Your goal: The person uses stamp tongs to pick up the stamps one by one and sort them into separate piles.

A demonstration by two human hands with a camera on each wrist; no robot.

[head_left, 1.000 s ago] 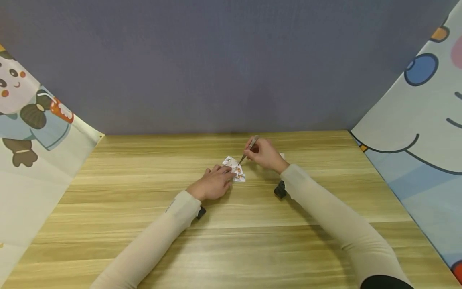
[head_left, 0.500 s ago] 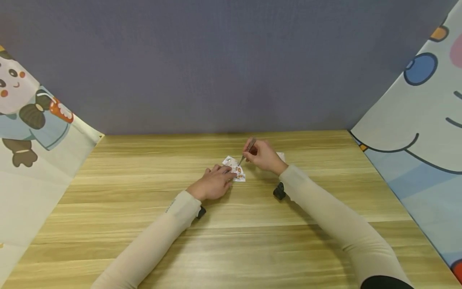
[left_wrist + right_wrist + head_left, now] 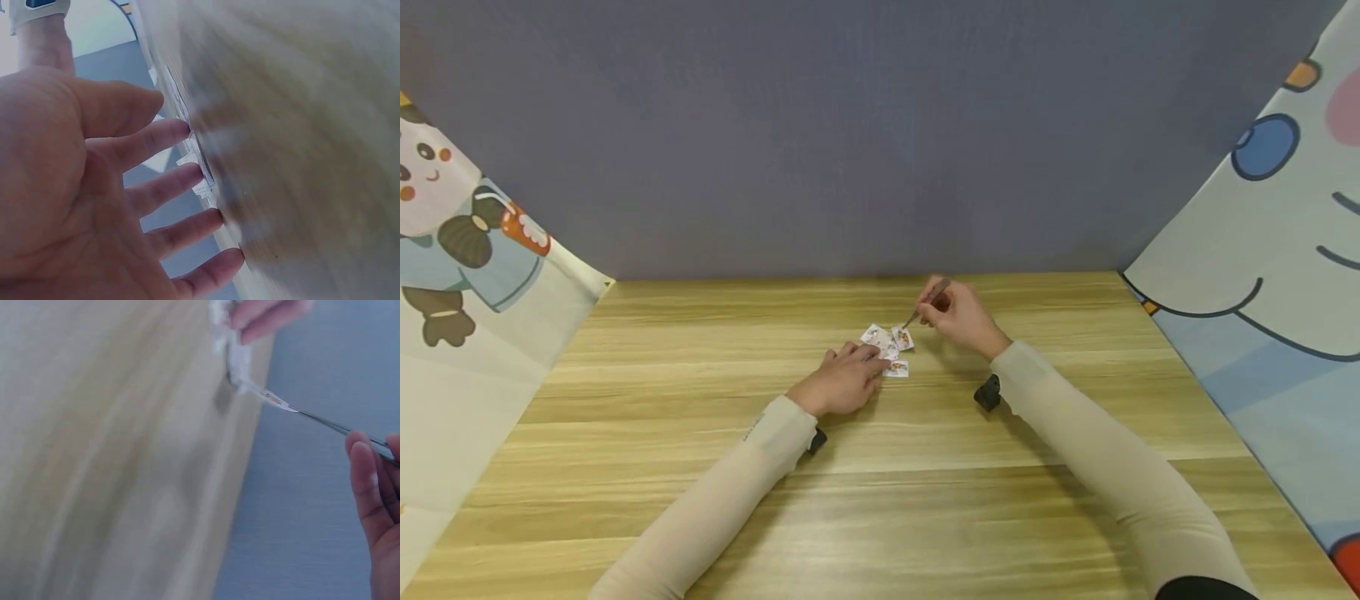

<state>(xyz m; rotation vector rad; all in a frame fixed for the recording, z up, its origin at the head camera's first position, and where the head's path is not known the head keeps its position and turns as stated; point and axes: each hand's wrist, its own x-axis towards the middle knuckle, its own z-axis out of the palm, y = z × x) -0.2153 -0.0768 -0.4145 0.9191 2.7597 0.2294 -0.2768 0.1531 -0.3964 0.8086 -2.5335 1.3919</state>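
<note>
Wood-grained table (image 3: pixel 880 517) against a grey wall (image 3: pixel 865 142): tweezers (image 3: pixel 326 424), pinched in the right hand (image 3: pixel 966 318), grip a printed paper slip (image 3: pixel 903 338) at two o'clock from the left hand (image 3: pixel 841 380), which rests outstretched over other slips (image 3: pixel 897 369). From here it looks light, flexible, creasable; best held by its margin.

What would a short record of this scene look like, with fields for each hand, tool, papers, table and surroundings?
Left hand: fingertips resting at the paper pieces
Right hand: holds tweezers
Tweezers: tips pinch one printed piece, that end off the table
Paper pieces: small, white; exact count unclear
Table: wood-grain
Behind: grey-blue panel
Sides: cartoon-printed panels
</note>
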